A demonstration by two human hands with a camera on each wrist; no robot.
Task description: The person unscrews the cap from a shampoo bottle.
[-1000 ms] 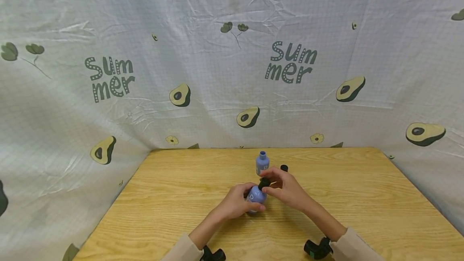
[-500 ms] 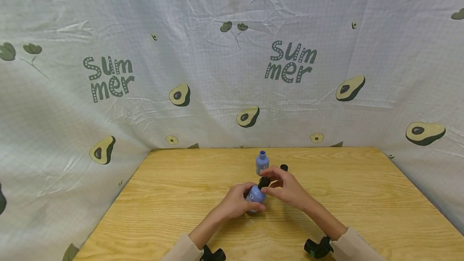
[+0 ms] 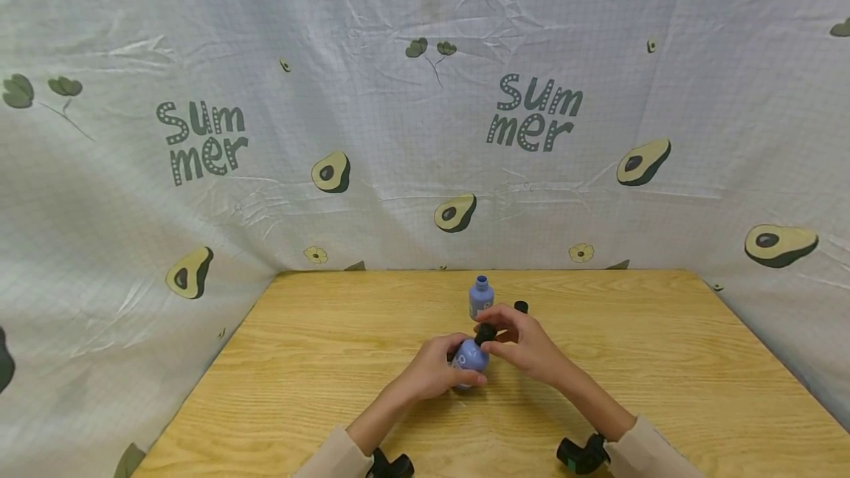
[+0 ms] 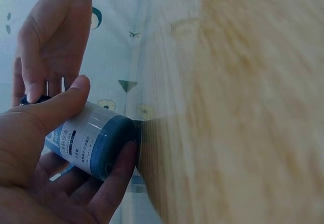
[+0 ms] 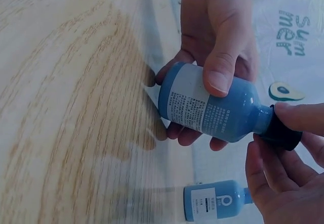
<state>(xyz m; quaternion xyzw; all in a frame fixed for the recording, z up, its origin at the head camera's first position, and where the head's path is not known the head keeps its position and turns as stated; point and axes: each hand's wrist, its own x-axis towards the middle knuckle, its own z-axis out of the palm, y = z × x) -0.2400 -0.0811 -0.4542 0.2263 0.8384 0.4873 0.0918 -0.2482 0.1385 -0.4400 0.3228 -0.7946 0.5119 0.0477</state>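
A blue bottle with a white label and a black cap is tilted in front of me, its top leaning to the right. My left hand grips its body, thumb across the label and fingers around the far side. With thumb and fingertips my right hand pinches the black cap, which sits at the bottle's neck in the right wrist view. Seen from the left wrist, the label and rounded base show, while the right hand covers most of the cap.
Behind the hands a second blue bottle stands upright with its neck uncovered. A black cap-like piece shows just past the right hand. All this is on a wooden table, backed by a printed cloth.
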